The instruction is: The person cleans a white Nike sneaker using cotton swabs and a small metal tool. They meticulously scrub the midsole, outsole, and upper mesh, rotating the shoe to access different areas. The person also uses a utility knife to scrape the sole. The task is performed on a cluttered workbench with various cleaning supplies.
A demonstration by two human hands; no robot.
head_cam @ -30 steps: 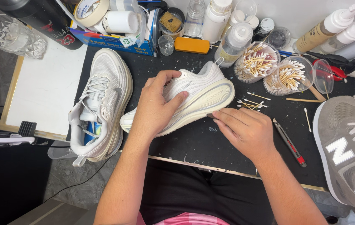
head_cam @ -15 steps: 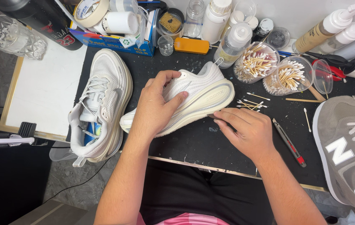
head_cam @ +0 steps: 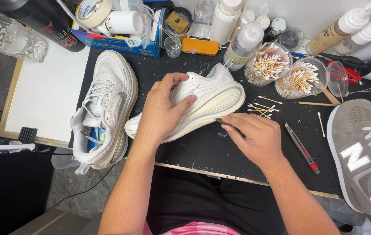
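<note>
Left hand (head_cam: 161, 114) is clamping the white sneaker (head_cam: 207, 98) across its upper, thumb and fingers wrapping the top, tilting it on its side so the sole edge is facing 5 o'clock. Right hand (head_cam: 255, 135) is pinching a small dark tool, tip pressing at the sole rim; the tool itself is mostly hidden under the fingers, so I cannot tell what kind it is.

Sneaker is sitting mid black worktop (head_cam: 203, 152), toe pointing 8 o'clock, heel up toward 1 o'clock. Second white sneaker (head_cam: 105, 106) is lying just beside it at 9 o'clock. Loose cotton swabs (head_cam: 261, 109) are lying near the heel at 3 o'clock, two swab cups (head_cam: 270, 63) are standing at 1 o'clock, and a craft knife (head_cam: 302, 148) is lying at 4 o'clock from the right hand. Grey sneaker (head_cam: 359, 156) is sitting far right at the edge.

Risks, as I'm judging it:
- sneaker is only resting on its edge; if the left-hand grip is loosening, it's rolling flat and the tool is skidding across the foam
- too much tip pressure is likely gouging the soft sole
- right forearm swinging out is probably sweeping swabs or knocking the knife off the edge
</note>
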